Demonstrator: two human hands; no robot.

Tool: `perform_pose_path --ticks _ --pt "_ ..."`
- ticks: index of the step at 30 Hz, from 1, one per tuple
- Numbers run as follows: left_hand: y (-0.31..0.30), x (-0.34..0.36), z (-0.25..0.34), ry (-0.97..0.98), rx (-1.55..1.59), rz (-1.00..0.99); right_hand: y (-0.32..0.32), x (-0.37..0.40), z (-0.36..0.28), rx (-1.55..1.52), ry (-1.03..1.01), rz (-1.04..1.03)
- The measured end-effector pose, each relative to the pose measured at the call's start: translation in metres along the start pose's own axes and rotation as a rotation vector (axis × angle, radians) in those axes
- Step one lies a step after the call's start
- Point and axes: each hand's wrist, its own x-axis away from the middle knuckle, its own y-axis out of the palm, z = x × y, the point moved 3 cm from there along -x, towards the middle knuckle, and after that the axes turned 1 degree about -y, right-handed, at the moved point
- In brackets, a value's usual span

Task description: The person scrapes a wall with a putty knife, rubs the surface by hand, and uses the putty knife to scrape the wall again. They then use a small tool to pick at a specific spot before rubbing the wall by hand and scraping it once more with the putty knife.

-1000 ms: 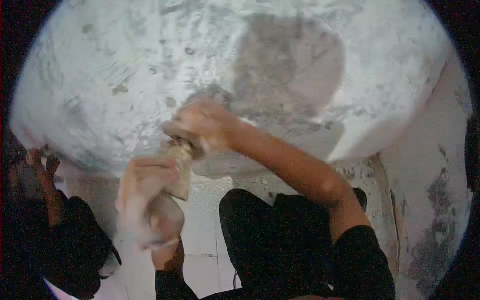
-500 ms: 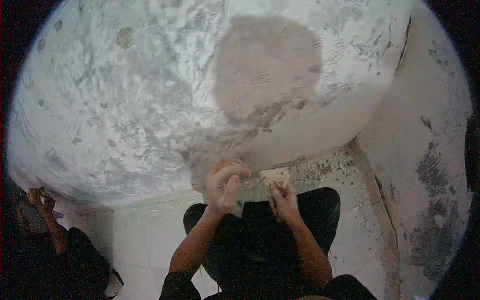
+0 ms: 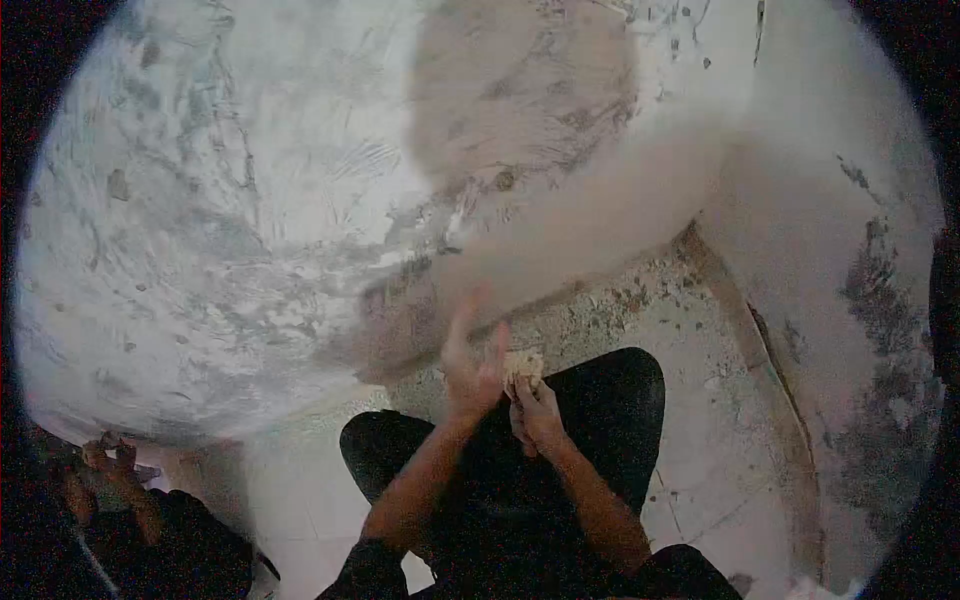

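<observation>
My left hand (image 3: 474,365) is raised before the wall's lower edge, fingers stretched and apart, slightly blurred, with nothing visible in it. Right beside it, my right hand (image 3: 536,412) pinches a small pale, mottled flat piece (image 3: 523,366) with uneven edges; I cannot make out its kind. The piece is close against the left palm's side, and whether they touch cannot be told. Both hands are above my dark-clothed knees (image 3: 610,400). In front rises a white wall (image 3: 330,200) with grey smears and rough patches.
A second wall (image 3: 800,260) meets the first at a corner on the right, with a dark crack low along it. Crumbs and debris lie on the pale tiled floor (image 3: 700,440). Another person in dark clothes (image 3: 190,540) sits at the lower left, hands raised.
My right hand has moved left with the pale piece, up to my left hand. The left hand's fingers have straightened and spread. The view has shifted a little.
</observation>
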Motion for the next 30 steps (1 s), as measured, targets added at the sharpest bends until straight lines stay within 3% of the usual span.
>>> perform_pose_path --ticks 1,3,5,6,8,13,15,19,20,25,27,30 --pt "0.005 -0.019 0.009 0.061 0.055 0.065 -0.002 0.002 0.005 -0.022 0.003 -0.013" --pt "0.004 -0.058 0.028 0.383 -0.545 0.166 -0.006 0.005 0.000 -0.063 0.035 0.031" --pt "0.016 -0.075 0.026 0.505 -0.886 0.035 -0.011 0.007 0.003 -0.106 0.084 0.073" --pt "0.019 -0.080 0.023 0.503 -0.893 0.023 -0.016 0.004 0.002 -0.139 0.022 0.099" --pt "0.031 -0.085 0.006 0.487 -1.192 -0.119 -0.023 0.005 -0.007 -0.277 -0.026 0.149" --pt "0.038 -0.080 -0.024 0.613 -1.226 -0.090 -0.043 -0.003 -0.051 -0.385 -0.126 0.195" --pt "0.038 -0.078 -0.033 0.560 -1.230 -0.239 -0.049 -0.005 -0.072 -0.299 -0.254 0.271" --pt "0.036 -0.074 -0.041 0.477 -1.266 -0.317 -0.056 -0.007 -0.093 -0.204 -0.249 0.414" --pt "0.035 -0.073 -0.042 0.494 -1.211 -0.319 -0.057 -0.005 -0.095 -0.252 -0.245 0.294" --pt "0.027 -0.063 -0.043 0.408 -1.232 -0.386 -0.058 -0.003 -0.055 0.000 -0.238 0.176" --pt "0.021 -0.060 -0.052 0.504 -1.240 -0.387 -0.055 -0.003 -0.028 0.110 -0.291 0.106" --pt "0.008 -0.052 -0.064 0.539 -1.321 -0.391 -0.045 0.016 -0.011 0.033 -0.173 0.026"
